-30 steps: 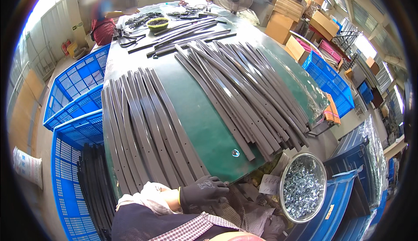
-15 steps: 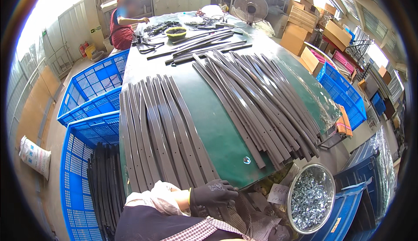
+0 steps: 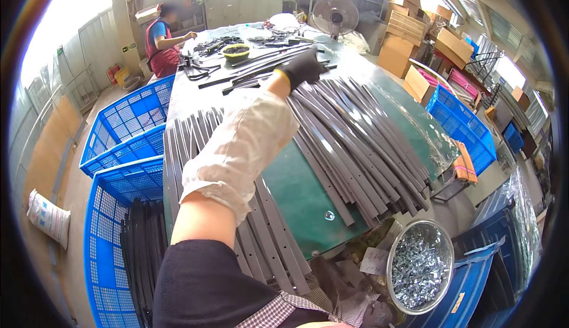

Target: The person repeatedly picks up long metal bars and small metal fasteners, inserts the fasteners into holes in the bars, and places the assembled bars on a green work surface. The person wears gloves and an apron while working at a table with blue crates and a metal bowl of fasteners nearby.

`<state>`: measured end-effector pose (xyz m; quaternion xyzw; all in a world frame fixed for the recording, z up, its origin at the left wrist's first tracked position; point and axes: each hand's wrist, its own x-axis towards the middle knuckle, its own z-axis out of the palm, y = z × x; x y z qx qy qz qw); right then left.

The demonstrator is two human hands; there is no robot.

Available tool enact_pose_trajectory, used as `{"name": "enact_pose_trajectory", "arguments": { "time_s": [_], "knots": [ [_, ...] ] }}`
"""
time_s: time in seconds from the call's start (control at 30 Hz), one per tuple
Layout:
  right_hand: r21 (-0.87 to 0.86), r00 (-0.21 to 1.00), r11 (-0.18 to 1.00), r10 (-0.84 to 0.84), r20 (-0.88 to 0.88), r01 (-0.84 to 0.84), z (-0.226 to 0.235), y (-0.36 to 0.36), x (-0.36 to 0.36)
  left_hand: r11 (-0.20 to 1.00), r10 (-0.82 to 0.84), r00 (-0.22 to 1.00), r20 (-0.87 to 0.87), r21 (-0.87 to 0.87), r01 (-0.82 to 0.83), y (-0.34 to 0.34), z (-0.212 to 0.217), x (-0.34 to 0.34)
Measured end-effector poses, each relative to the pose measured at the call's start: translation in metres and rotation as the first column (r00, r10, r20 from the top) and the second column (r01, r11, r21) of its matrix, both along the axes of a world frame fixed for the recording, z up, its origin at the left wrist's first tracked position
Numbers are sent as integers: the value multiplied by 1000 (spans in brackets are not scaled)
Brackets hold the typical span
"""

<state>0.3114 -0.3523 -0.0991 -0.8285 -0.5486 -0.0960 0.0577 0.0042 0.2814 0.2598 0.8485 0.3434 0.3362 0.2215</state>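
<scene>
The left hand, in a black glove with a pale cloth sleeve guard over the forearm, stretches up through the middle of the frame to the far ends of the grey metal strips fanned across the tabletop. The fingers curl down onto the top ends of those strips at upper centre, but whether they pinch one strip or only rest on the pile I cannot tell, since the back of the glove hides the grip. The right hand is not in view.

The strips lie in two groups, probably to keep batches apart. One fan slants from upper centre to the lower right, its ends splayed so that single pieces can be picked off. A second set of grey strips lies nearly parallel along the left side of the tabletop, partly under the sleeve.

Just below the tabletop's near edge, at the lower right, a round metal bowl of small shiny clips sits close to the body, within easy reach. Blue plastic crates stand along the left, and the nearest one holds more dark strips standing on end, seemingly as stock or finished pieces. At the far end, upper left, another person in a red vest works beside a small yellow bowl.
</scene>
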Motion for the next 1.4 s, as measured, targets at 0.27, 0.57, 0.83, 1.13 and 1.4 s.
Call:
{"name": "enact_pose_trajectory", "arguments": {
  "time_s": [0.27, 0.57, 0.83, 1.13, 1.4],
  "knots": [
    [-74, 997, 997, -34, -65, 29, 6, 2, 1, 981, 182, 971, 158, -90, -169, 22, 38, -7],
    [79, 998, 996, -31, -60, 36, 2, 1, -2, 985, 116, 988, 100, -138, -102, 4, 29, 11],
    [55, 995, 998, -21, -101, 26, 1, -4, 0, 971, 138, 977, 161, -215, -102, -1, 21, 12],
    [-100, 989, 993, -78, -129, 66, -3, -10, 7, 990, 136, 983, 121, -54, -131, -12, 39, 24],
    [72, 997, 997, -4, -78, 10, 1, -5, 4, 981, -112, 923, -368, 108, 162, -117, -89, 28]
  ]
}}
